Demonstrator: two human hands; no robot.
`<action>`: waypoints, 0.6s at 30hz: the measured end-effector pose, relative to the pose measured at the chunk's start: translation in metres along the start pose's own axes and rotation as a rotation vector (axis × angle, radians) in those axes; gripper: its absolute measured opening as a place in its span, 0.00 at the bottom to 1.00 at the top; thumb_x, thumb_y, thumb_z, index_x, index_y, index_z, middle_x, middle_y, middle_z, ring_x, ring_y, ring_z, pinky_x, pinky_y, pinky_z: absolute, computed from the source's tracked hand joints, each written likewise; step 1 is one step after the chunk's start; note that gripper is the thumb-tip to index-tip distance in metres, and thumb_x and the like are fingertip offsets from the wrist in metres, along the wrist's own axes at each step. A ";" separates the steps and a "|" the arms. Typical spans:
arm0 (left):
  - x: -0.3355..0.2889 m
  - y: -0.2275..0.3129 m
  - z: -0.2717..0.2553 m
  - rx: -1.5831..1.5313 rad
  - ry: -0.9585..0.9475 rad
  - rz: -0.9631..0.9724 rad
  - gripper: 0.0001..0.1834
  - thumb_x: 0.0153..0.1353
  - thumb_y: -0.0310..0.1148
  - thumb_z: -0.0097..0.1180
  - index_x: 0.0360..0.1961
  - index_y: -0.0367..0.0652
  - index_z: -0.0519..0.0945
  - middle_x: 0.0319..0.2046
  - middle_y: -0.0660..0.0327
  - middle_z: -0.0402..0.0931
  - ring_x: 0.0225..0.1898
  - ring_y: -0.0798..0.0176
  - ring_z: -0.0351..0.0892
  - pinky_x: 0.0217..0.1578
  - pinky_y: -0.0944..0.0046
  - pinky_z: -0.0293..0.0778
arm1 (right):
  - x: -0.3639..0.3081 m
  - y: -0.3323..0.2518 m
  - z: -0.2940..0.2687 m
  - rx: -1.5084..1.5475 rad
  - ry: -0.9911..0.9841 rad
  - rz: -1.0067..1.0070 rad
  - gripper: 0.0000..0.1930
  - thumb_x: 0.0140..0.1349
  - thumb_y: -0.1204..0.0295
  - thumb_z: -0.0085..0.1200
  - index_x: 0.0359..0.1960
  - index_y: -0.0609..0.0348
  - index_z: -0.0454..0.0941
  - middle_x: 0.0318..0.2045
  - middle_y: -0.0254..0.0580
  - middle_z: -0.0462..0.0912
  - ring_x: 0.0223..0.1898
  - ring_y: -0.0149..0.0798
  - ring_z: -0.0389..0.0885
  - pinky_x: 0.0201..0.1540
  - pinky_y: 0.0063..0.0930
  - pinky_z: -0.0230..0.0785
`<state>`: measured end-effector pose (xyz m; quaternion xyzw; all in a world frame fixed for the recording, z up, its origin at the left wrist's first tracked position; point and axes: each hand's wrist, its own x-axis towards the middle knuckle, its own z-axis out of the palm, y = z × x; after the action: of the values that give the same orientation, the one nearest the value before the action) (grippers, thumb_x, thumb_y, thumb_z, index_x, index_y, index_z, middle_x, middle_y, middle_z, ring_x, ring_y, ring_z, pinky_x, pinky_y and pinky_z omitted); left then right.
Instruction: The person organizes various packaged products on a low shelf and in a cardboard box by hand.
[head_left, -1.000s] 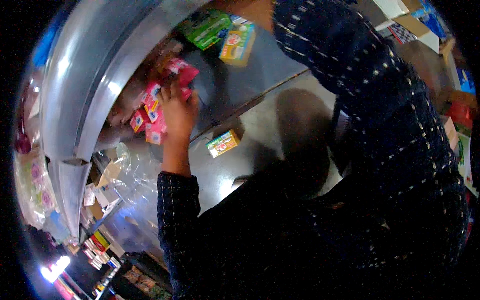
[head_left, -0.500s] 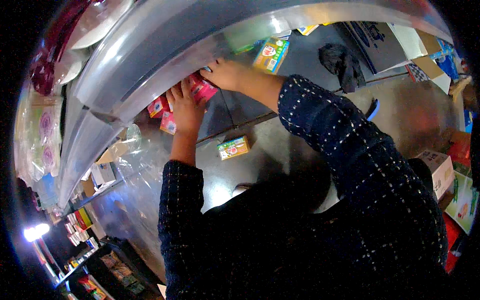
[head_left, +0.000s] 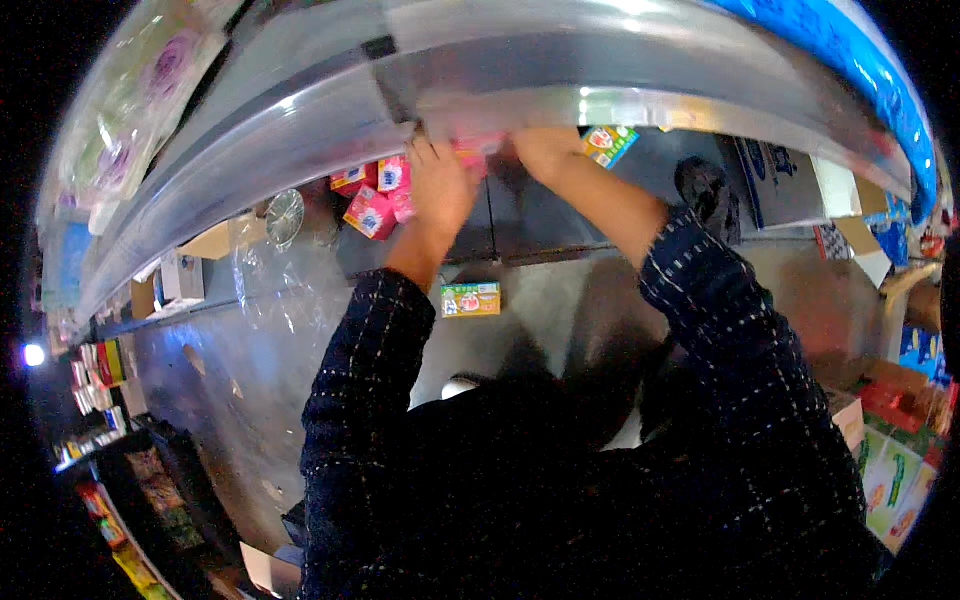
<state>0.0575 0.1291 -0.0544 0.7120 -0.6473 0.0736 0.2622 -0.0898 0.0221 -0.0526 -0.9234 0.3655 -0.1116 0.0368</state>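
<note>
My left hand (head_left: 440, 190) lies over a heap of small pink packets, its fingers stretched out toward the metal shelf edge (head_left: 480, 115). Beside it are a pink packet (head_left: 370, 213) and a red and yellow packet (head_left: 352, 180). Another pink packet (head_left: 478, 150), blurred, sits between my two hands. My right hand (head_left: 545, 152) reaches in under the shelf edge, and its fingers are hidden there. To the right of that hand lies a yellow, green and blue packet (head_left: 610, 145). An orange and green packet (head_left: 470, 298) rests on the floor below my left hand.
Under the shelf at the right are a crumpled black bag (head_left: 708, 190) and a dark carton (head_left: 785, 185). A round wire guard (head_left: 284, 218) and clear plastic film (head_left: 285, 285) stand left. A blue package (head_left: 860, 60) hangs over the shelf's right end.
The view has turned and shifted, so the shelf edge now runs nearly level. My right hand has gone further under the edge, and its fingers have dropped out of sight. The left stays at the pink packets.
</note>
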 end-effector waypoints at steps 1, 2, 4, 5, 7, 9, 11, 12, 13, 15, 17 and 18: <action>-0.008 0.007 -0.007 0.049 -0.028 -0.039 0.43 0.42 0.33 0.67 0.57 0.30 0.58 0.51 0.39 0.62 0.54 0.38 0.61 0.52 0.45 0.61 | -0.006 -0.004 -0.003 0.012 0.001 -0.005 0.17 0.57 0.65 0.48 0.47 0.55 0.74 0.42 0.54 0.78 0.44 0.54 0.77 0.48 0.50 0.68; -0.017 0.009 -0.017 0.106 -0.051 -0.088 0.44 0.41 0.34 0.68 0.56 0.29 0.57 0.51 0.39 0.62 0.54 0.39 0.62 0.51 0.45 0.62 | -0.010 -0.015 -0.008 0.029 0.005 -0.024 0.18 0.55 0.64 0.50 0.47 0.56 0.74 0.41 0.55 0.78 0.44 0.54 0.77 0.48 0.50 0.67; -0.024 0.005 -0.016 0.174 -0.151 -0.171 0.44 0.43 0.40 0.67 0.57 0.30 0.57 0.48 0.42 0.68 0.51 0.41 0.66 0.49 0.45 0.64 | -0.015 -0.030 -0.018 0.189 0.130 -0.066 0.19 0.52 0.63 0.55 0.44 0.59 0.75 0.39 0.55 0.79 0.43 0.56 0.76 0.48 0.47 0.67; -0.027 0.000 -0.015 0.233 -0.221 -0.191 0.44 0.44 0.41 0.66 0.57 0.30 0.57 0.46 0.42 0.70 0.50 0.41 0.68 0.49 0.45 0.64 | -0.015 -0.034 -0.018 0.193 0.049 -0.089 0.18 0.52 0.65 0.55 0.43 0.60 0.75 0.40 0.55 0.78 0.44 0.57 0.75 0.49 0.47 0.66; -0.030 -0.007 -0.009 0.324 -0.296 -0.207 0.43 0.46 0.42 0.65 0.57 0.31 0.57 0.44 0.44 0.73 0.49 0.41 0.70 0.48 0.44 0.64 | -0.010 -0.040 -0.009 0.229 0.028 -0.133 0.16 0.53 0.64 0.55 0.42 0.58 0.76 0.39 0.54 0.78 0.41 0.56 0.76 0.46 0.46 0.67; -0.022 -0.015 0.005 0.389 -0.302 -0.178 0.42 0.48 0.43 0.63 0.58 0.32 0.57 0.43 0.45 0.75 0.48 0.42 0.71 0.48 0.43 0.64 | 0.009 -0.028 0.012 0.269 -0.142 -0.102 0.15 0.55 0.59 0.52 0.39 0.54 0.78 0.35 0.53 0.79 0.38 0.57 0.77 0.43 0.49 0.68; -0.019 -0.019 0.012 0.291 -0.304 -0.169 0.41 0.49 0.42 0.63 0.58 0.33 0.57 0.44 0.44 0.75 0.49 0.41 0.71 0.48 0.43 0.64 | 0.023 -0.022 0.017 0.271 -0.054 -0.149 0.16 0.56 0.57 0.49 0.37 0.53 0.79 0.32 0.53 0.80 0.37 0.57 0.78 0.40 0.51 0.69; -0.018 -0.021 0.014 0.240 -0.303 -0.169 0.41 0.49 0.42 0.63 0.58 0.33 0.57 0.44 0.43 0.75 0.50 0.41 0.71 0.48 0.43 0.64 | 0.029 -0.021 0.014 0.253 0.118 -0.212 0.16 0.56 0.56 0.48 0.36 0.53 0.79 0.32 0.52 0.80 0.36 0.57 0.78 0.40 0.51 0.68; -0.018 -0.023 0.016 0.231 -0.264 -0.158 0.37 0.49 0.40 0.61 0.57 0.34 0.59 0.43 0.45 0.76 0.49 0.43 0.71 0.48 0.45 0.64 | 0.034 -0.020 0.010 0.233 0.290 -0.272 0.16 0.56 0.56 0.48 0.35 0.53 0.79 0.31 0.52 0.80 0.35 0.57 0.78 0.40 0.51 0.68; -0.022 -0.024 0.013 0.207 -0.188 -0.142 0.31 0.49 0.35 0.59 0.53 0.34 0.64 0.41 0.49 0.77 0.49 0.46 0.71 0.48 0.48 0.63 | 0.031 -0.024 0.000 0.479 0.193 -0.260 0.15 0.56 0.57 0.47 0.35 0.54 0.79 0.31 0.52 0.80 0.34 0.58 0.77 0.39 0.51 0.67; -0.022 -0.018 0.015 0.072 -0.128 -0.119 0.36 0.47 0.42 0.63 0.54 0.34 0.63 0.42 0.44 0.76 0.48 0.42 0.71 0.48 0.46 0.65 | 0.023 -0.026 -0.008 0.507 0.183 -0.272 0.14 0.56 0.59 0.47 0.35 0.55 0.79 0.31 0.52 0.80 0.34 0.58 0.76 0.40 0.50 0.67; -0.022 -0.015 0.016 0.003 -0.097 -0.107 0.39 0.46 0.45 0.65 0.54 0.33 0.63 0.42 0.42 0.75 0.48 0.41 0.71 0.47 0.45 0.66 | 0.019 -0.026 -0.011 0.413 0.223 -0.292 0.14 0.56 0.61 0.47 0.35 0.55 0.78 0.31 0.52 0.80 0.34 0.57 0.76 0.40 0.49 0.67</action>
<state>0.0648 0.1409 -0.0823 0.7488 -0.6200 0.0260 0.2330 -0.0611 0.0286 -0.0351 -0.9213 0.1998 -0.2886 0.1674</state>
